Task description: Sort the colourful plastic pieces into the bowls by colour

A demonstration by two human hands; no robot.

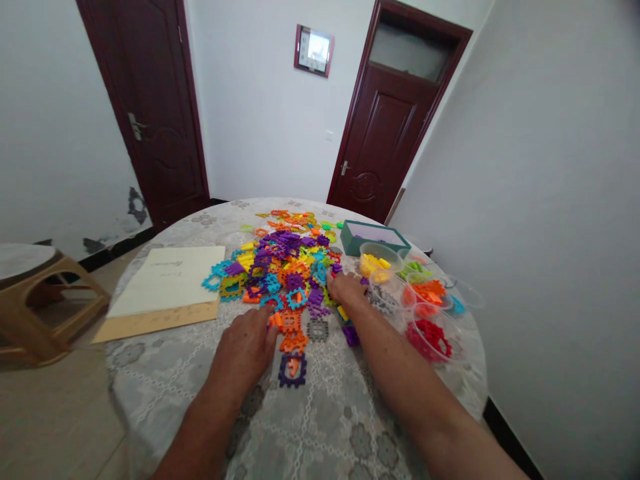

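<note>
A heap of colourful plastic building pieces (285, 267) covers the middle of the table. It has toothed square frames and smaller connectors in purple, orange, blue, yellow and green. At the heap's near left edge is my left hand (247, 340), thumb and forefinger slightly apart beside an orange piece (289, 322). My right hand (347, 290) reaches into the heap's right side, fingers bent inward; what they grip is too small to make out. Closest to me lies a dark purple square frame (283, 380) with an orange piece in its opening. A grey square frame (317, 330) lies between my hands.
Clear plastic tubs on the right hold sorted pieces: yellow (376, 267), orange (427, 292) and red (427, 339). A green box (350, 241) stands behind them. Paper sheets (167, 277) lie on the left of the round table. A brown stool (65, 293) stands beyond its left edge.
</note>
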